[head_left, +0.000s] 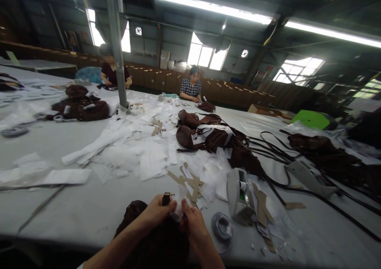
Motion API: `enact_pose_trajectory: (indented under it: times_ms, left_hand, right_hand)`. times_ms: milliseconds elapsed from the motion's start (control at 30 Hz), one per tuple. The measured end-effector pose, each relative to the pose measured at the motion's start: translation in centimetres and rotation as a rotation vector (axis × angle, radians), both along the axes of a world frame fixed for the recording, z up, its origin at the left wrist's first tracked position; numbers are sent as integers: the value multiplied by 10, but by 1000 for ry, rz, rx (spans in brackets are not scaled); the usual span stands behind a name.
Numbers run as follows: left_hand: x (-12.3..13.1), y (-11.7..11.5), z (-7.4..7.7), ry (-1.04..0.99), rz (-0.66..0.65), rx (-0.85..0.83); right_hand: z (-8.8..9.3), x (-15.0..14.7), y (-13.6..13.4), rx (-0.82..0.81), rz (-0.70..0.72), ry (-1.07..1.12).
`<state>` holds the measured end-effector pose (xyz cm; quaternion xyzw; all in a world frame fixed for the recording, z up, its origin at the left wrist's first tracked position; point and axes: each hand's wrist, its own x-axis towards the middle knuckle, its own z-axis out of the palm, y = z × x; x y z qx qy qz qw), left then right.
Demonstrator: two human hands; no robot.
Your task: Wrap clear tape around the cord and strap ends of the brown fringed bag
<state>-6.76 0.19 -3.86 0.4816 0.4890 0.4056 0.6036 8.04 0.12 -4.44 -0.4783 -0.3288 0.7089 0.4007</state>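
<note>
A: Here at the near edge of the table (pixel 89 209), the left hand (pixel 157 209) is closed around a dark strap end (pixel 166 200), a metal fitting (pixel 168 193) poking out on top!

B: And the right hand (pixel 193 219)?

A: Thumb and fingers pinched on a crumpled piece of white tissue (pixel 179 211), which bridges the gap between the two hands.

B: Where's the bag?

A: The dark brown bag (pixel 133 209) sits right below the hands, partly covered by the forearms; its lower part is too dark to read.

B: Over to the right, a grey ring-shaped roll (pixel 218 230) lies near the right hand, and just past it stands a pale grey tabletop device (pixel 234 199).

A: Straight ahead, cardboard strips (pixel 195 187) lie crisscrossed beside scattered white sheets (pixel 153 162), with heaped brown handbags (pixel 214 138) beyond, straps trailing right.

B: And across the table, a co-worker in a checked shirt (pixel 190 87) is bent over the tabletop!
</note>
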Motion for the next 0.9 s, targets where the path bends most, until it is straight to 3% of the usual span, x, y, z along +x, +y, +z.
enact_pose_trajectory:
  times_ms: [100, 233, 400, 500, 667, 900]
  left_hand:
    - [-1, -2, 4, 19, -55, 41]
    - [-6, -6, 10, 63, -67, 52]
    - [-10, -6, 19, 161, 22, 200]
    - [-9, -6, 27, 166, 82, 189]
    - [-8, -7, 37, 190, 29, 160]
    - [-4, -11, 37, 251, -31, 198]
  right_hand:
    - [7, -1, -1, -67, -21, 199]
    - [8, 3, 4, -98, -180, 284]
    - [7, 13, 12, -146, -336, 371]
    - [13, 14, 14, -182, -356, 420]
    - [25, 10, 14, -147, -367, 440]
    - [32, 10, 11, -128, -374, 418]
